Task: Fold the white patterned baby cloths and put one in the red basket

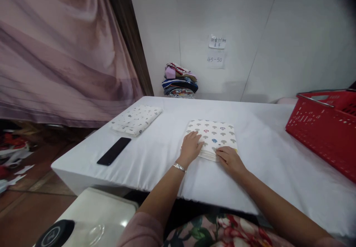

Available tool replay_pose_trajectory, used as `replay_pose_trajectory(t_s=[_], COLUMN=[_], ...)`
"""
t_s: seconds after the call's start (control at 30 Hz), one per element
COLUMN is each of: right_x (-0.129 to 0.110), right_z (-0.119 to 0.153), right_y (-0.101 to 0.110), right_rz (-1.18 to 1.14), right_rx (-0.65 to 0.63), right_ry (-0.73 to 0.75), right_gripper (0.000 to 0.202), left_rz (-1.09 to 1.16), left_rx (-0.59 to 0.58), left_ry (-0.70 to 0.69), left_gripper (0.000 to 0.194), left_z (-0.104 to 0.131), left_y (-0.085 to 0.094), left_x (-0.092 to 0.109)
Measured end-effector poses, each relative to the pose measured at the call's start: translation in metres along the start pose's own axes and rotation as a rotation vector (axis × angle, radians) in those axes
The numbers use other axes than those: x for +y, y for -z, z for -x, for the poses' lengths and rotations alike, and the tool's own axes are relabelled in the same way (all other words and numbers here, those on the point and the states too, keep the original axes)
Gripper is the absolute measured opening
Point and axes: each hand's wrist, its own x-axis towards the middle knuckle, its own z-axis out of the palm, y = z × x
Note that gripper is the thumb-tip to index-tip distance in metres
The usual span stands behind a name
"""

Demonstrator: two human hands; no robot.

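Note:
A folded white cloth (213,133) printed with grey mushrooms and a few red and blue ones lies on the white-covered table in front of me. My left hand (191,146), with a silver bracelet at the wrist, rests on its left side with the fingers spread. At the near right corner, my right hand (230,159) has its fingers closed on the cloth's edge; its thumb is partly hidden. Several layers show along the near edge. Farther left lies another folded white cloth (137,119) with small dark prints.
A black phone (114,151) lies near the table's left edge. On the right stands a red plastic basket (322,128). A stack of folded fabrics (180,81) sits beyond the far edge by the wall. A pale stool-like surface (97,210) is below at left.

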Motion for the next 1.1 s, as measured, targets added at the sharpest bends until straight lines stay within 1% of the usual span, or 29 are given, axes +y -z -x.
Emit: replay_pose_trajectory(t_s=[0.1,0.13,0.2,0.27,0.3,0.37,0.43,0.47,0.5,0.57,0.63,0.7,0.73,0.83,0.9,1.0,1.1], right_x=[-0.003,-0.004,-0.002,0.005,0.009,0.019,0.029,0.033,0.035,0.039,0.039,0.039,0.04,0.049,0.061,0.08,0.091], right_z=[-0.011,-0.018,-0.037,-0.057,-0.066,-0.076,-0.076,-0.073,-0.069,-0.062,-0.058,-0.059,-0.061,-0.07,-0.076,-0.077,-0.071], right_y=[0.008,0.011,0.015,0.014,0.012,0.002,-0.01,-0.016,-0.021,-0.029,-0.031,-0.031,-0.03,-0.024,-0.02,-0.018,-0.021], right_rz=[-0.016,-0.023,-0.025,0.013,0.051,0.143,0.223,0.251,0.27,0.292,0.293,0.279,0.266,0.21,0.22,0.269,0.25], right_rx=[-0.083,-0.1,-0.093,-0.083,-0.111,-0.247,-0.386,-0.422,-0.431,-0.4,-0.376,-0.376,-0.385,-0.422,-0.395,-0.328,-0.321], right_ry=[-0.048,-0.064,-0.092,-0.123,-0.149,-0.226,-0.295,-0.305,-0.299,-0.268,-0.254,-0.26,-0.266,-0.288,-0.353,-0.504,-0.544], right_gripper=[0.028,0.028,0.028,0.032,0.037,0.047,0.053,0.054,0.054,0.054,0.054,0.054,0.054,0.052,0.053,0.056,0.057], left_rz=[-0.143,-0.17,-0.199,-0.209,-0.21,-0.205,-0.187,-0.171,-0.152,-0.124,-0.12,-0.123,-0.113,-0.062,-0.04,-0.03,-0.016], left_rx=[-0.062,-0.071,-0.075,-0.074,-0.073,-0.078,-0.11,-0.145,-0.19,-0.247,-0.228,-0.196,-0.205,-0.268,-0.273,-0.265,-0.265], left_ry=[0.009,0.01,0.016,0.024,0.027,0.032,0.051,0.062,0.078,0.119,0.153,0.194,0.215,0.28,0.294,0.294,0.294], left_gripper=[0.039,0.04,0.041,0.041,0.041,0.042,0.042,0.04,0.038,0.034,0.036,0.042,0.045,0.052,0.054,0.054,0.053], left_z=[0.006,0.008,0.013,0.016,0.017,0.017,0.013,0.009,0.003,-0.014,-0.031,-0.043,-0.046,-0.044,-0.039,-0.035,-0.036], left_y=[-0.011,-0.013,-0.017,-0.018,-0.018,-0.016,-0.011,-0.008,-0.004,0.002,0.004,0.0,-0.004,-0.017,-0.022,-0.023,-0.022], left_x=[-0.001,-0.002,-0.002,-0.002,-0.002,-0.001,-0.001,0.0,0.0,-0.002,-0.006,-0.013,-0.017,-0.028,-0.032,-0.033,-0.032])
